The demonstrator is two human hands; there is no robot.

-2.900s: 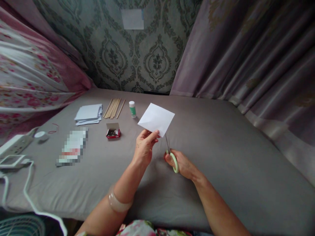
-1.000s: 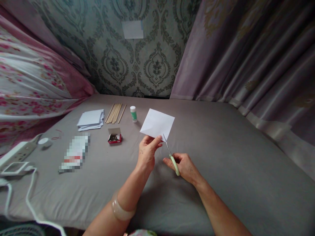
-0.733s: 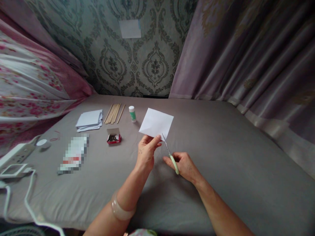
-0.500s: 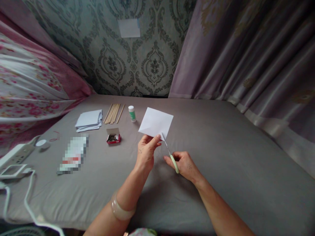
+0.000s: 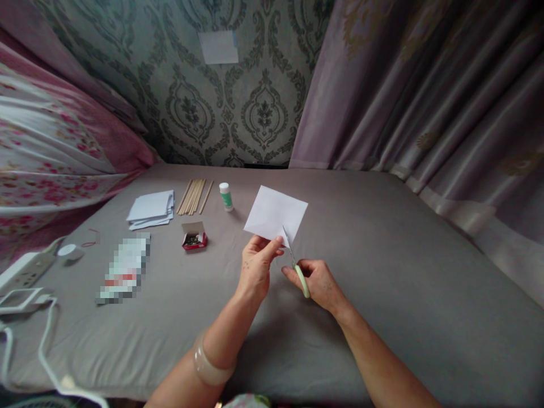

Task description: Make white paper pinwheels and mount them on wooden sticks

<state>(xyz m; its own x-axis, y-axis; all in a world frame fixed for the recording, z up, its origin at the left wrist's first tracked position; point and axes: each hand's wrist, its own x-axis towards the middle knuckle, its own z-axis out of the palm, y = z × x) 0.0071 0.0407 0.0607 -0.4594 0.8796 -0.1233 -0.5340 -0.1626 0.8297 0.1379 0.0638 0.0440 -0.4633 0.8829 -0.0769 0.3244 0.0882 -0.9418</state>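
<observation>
A white sheet of paper is pinched at its lower edge by my left hand, thumb on top. My right hand grips scissors with pale green handles. The scissor blades reach over the paper's lower right part, close to my left thumb; one blade shows on top of the sheet. Both hands hold the paper and scissors above the grey cloth. Some right-hand fingers are hidden behind the handle.
On the grey cloth lie a stack of white paper, several wooden sticks, a green-and-white glue stick, a small red box with dark bits and a blurred packet. A power strip with white cables sits left.
The paper and my left hand have shifted slightly right and the blades reach a little further over the sheet. The camera view has turned slightly.
</observation>
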